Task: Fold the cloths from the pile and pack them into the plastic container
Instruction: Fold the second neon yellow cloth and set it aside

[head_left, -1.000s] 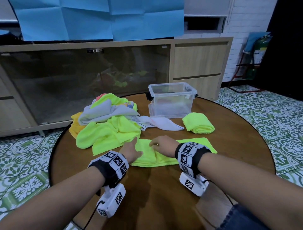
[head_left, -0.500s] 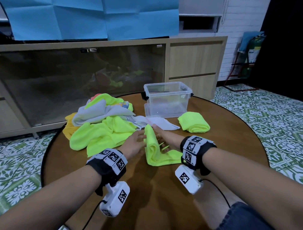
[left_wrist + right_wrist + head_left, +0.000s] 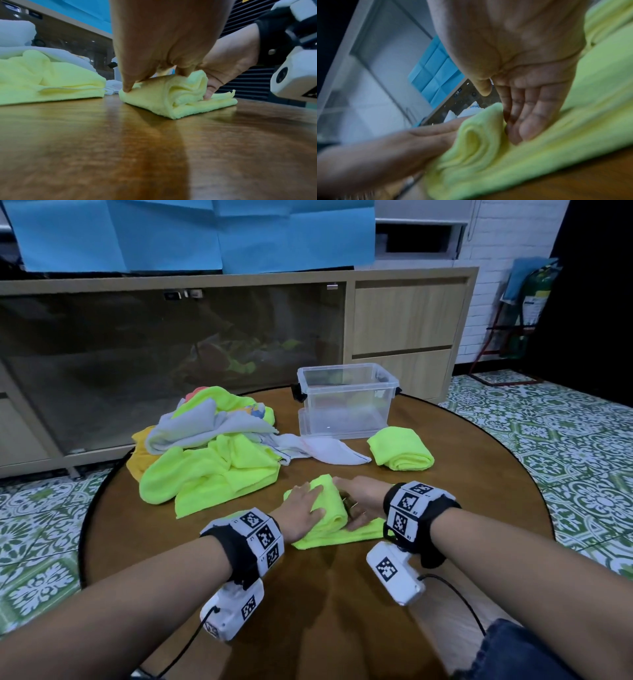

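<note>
A half-folded neon yellow cloth (image 3: 330, 517) lies on the round wooden table (image 3: 308, 594) in front of me. My left hand (image 3: 303, 508) lies flat on top of the folded-over part, its thumb on the near side (image 3: 126, 86). My right hand (image 3: 358, 501) stands on its edge beside it, with straight fingers (image 3: 527, 121) pressed into the crease of the cloth (image 3: 505, 162). The clear plastic container (image 3: 346, 402) stands farther back. The pile of cloths (image 3: 212, 460) lies to the left. A folded neon yellow cloth (image 3: 400, 453) sits by the container.
A white cloth (image 3: 325, 451) trails from the pile toward the container. Behind the table runs a low wooden cabinet (image 3: 404, 313) with dark glass doors. Patterned floor tiles (image 3: 548, 440) surround the table.
The cloth lay as a flat strip; both hands lifted its left part and folded it over to the right. Now both hands press the fold down.
</note>
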### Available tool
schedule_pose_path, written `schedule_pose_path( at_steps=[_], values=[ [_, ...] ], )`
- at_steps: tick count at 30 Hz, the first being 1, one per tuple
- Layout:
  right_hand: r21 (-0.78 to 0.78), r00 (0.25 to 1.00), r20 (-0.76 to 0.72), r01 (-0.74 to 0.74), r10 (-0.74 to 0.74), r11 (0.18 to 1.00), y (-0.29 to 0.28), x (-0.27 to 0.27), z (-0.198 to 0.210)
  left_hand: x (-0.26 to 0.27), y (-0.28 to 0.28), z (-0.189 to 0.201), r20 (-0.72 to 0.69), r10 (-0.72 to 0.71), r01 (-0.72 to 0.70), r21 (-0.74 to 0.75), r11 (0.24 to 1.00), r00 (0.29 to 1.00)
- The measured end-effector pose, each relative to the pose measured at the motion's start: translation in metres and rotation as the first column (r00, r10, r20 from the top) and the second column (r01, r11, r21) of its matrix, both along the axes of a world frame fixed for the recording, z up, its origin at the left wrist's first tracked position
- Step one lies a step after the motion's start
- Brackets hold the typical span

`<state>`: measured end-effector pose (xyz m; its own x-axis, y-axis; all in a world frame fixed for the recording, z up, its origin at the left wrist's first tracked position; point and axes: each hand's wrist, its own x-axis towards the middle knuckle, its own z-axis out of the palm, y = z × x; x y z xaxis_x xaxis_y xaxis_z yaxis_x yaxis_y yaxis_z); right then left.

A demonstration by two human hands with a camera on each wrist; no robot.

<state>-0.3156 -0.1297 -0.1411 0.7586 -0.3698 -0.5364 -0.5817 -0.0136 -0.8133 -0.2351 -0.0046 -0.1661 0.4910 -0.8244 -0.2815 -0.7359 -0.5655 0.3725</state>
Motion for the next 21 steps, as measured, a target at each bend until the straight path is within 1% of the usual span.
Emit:
schedule_pose_path(
  at_steps=[1,2,3,4,5,6,7,8,9,12,14,15,18,21],
  values=[
    [-0.151,1.000,-0.014,-0.012,0.010,0.988,-0.006,-0.003,0.000,-0.001,0.000,0.001,0.024,-0.014,0.014,0.030,0.999,1.000],
    [-0.354,0.998,-0.041,-0.058,0.047,0.933,-0.013,-0.007,-0.001,-0.001,-0.001,0.001,0.052,-0.027,0.024,0.051,0.998,0.998],
    [-0.567,0.990,-0.105,-0.138,0.094,0.812,-0.022,-0.011,-0.003,-0.002,-0.001,0.002,0.079,-0.032,0.027,0.062,0.998,0.996],
    [-0.718,0.973,-0.198,-0.228,0.122,0.657,-0.029,-0.015,-0.004,-0.003,-0.003,0.004,0.103,-0.028,0.021,0.066,0.998,0.994],
    [-0.796,0.953,-0.280,-0.299,0.117,0.527,-0.034,-0.020,-0.004,-0.006,-0.005,0.006,0.126,-0.017,0.009,0.067,0.998,0.992],
    [-0.823,0.935,-0.344,-0.347,0.090,0.451,-0.037,-0.023,-0.006,-0.009,-0.007,0.008,0.150,-0.005,-0.005,0.063,0.998,0.989],
    [-0.827,0.919,-0.390,-0.377,0.057,0.417,-0.039,-0.026,-0.008,-0.012,-0.011,0.010,0.175,0.011,-0.022,0.061,0.998,0.985],
    [-0.823,0.907,-0.421,-0.390,0.017,0.413,-0.039,-0.027,-0.011,-0.015,-0.015,0.011,0.199,0.030,-0.043,0.061,0.997,0.979],
    [-0.817,0.899,-0.437,-0.385,-0.026,0.430,-0.039,-0.028,-0.013,-0.017,-0.019,0.012,0.219,0.054,-0.068,0.059,0.996,0.974],
    [-0.797,0.889,-0.437,-0.312,-0.137,0.517,-0.043,-0.028,-0.019,-0.023,-0.030,0.011,0.226,0.120,-0.129,0.027,0.991,0.967],
    [-0.755,0.892,-0.431,-0.275,-0.134,0.596,-0.049,-0.028,-0.018,-0.025,-0.034,0.010,0.194,0.117,-0.123,0.020,0.992,0.974],
    [-0.735,0.900,-0.419,-0.259,-0.118,0.626,-0.052,-0.028,-0.016,-0.027,-0.036,0.009,0.189,0.099,-0.109,0.048,0.993,0.977],
    [-0.676,0.914,-0.394,-0.221,-0.092,0.703,-0.057,-0.029,-0.014,-0.029,-0.042,0.006,0.229,0.023,-0.069,0.196,0.978,0.973],
    [-0.642,0.915,-0.394,-0.206,-0.087,0.738,-0.057,-0.028,-0.014,-0.030,-0.045,0.002,0.256,0.001,-0.071,0.262,0.962,0.967]
  ],
)
